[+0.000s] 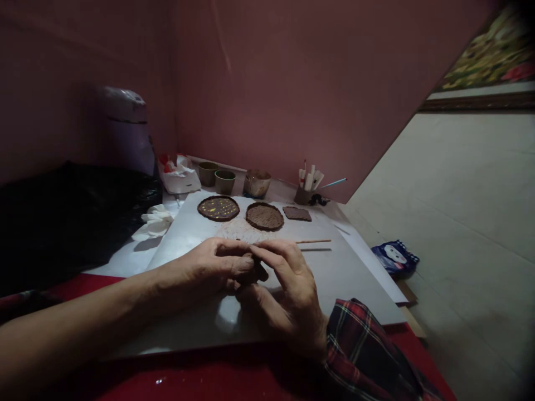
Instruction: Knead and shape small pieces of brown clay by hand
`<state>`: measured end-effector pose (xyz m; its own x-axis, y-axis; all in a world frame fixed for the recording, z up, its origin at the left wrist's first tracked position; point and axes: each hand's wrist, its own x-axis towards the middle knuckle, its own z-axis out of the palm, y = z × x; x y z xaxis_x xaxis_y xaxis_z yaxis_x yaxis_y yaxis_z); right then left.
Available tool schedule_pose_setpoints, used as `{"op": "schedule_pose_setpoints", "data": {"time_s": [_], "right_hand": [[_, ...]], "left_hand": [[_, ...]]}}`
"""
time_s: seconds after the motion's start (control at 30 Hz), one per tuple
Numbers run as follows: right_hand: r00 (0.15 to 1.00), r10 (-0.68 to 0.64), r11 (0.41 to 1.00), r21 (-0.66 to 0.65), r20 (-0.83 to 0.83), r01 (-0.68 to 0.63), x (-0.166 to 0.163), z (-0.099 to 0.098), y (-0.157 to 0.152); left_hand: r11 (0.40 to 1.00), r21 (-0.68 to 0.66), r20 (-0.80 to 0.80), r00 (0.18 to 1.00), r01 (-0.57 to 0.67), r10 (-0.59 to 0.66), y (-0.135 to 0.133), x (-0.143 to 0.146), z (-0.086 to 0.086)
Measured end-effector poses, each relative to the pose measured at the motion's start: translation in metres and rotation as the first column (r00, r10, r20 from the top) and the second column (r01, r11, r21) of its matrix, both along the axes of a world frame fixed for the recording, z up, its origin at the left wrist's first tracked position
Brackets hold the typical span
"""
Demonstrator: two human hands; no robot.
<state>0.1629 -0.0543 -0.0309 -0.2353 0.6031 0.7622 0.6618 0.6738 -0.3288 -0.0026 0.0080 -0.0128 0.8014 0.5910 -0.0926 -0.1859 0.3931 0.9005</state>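
Over the near half of the white board (346, 278), both my hands are closed around a small dark brown lump of what looks like clay (261, 272). The thumb and fingers of my left hand (221, 264) pinch it from the left. From the other side, the fingertips of my right hand (288, 284) press on its top, with the thumb below. Much of the lump is hidden behind the fingers. Just beyond lie a round brown disc with yellow specks (219, 208), a plain round brown disc with a raised rim (264, 216) and a small brown rectangular slab (297, 213).
A thin stick (313, 241) lies right of my hands. Behind the board stand a green-rimmed cup (224, 182), a smeared clear container (257, 184) and a holder with white tools (307, 192). Crumpled white tissue (155, 221) and a black plastic bag (79, 217) are at left.
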Motion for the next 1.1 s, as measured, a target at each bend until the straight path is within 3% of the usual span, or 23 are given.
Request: {"op": "schedule_pose_setpoints", "data": {"time_s": [0.37, 0.7, 1.1], "right_hand": [[0.995, -0.042, 0.997, 0.065, 0.087, 0.037, 0.0001, 0.0015, 0.0007], [0.996, -0.034, 0.999, -0.009, 0.081, 0.035, 0.0008, -0.0032, 0.0021], [0.999, 0.011, 0.998, -0.064, 0.045, -0.008, 0.0004, -0.0024, 0.0014]], "left_hand": [[0.995, 0.100, -0.072, 0.997, -0.006, 0.013, -0.0024, -0.0001, 0.0043], [0.982, 0.179, -0.097, 0.994, 0.064, -0.048, -0.0007, -0.0011, -0.0040], [0.930, 0.368, -0.195, 0.979, 0.017, 0.060, -0.0030, -0.0001, -0.0038]]}}
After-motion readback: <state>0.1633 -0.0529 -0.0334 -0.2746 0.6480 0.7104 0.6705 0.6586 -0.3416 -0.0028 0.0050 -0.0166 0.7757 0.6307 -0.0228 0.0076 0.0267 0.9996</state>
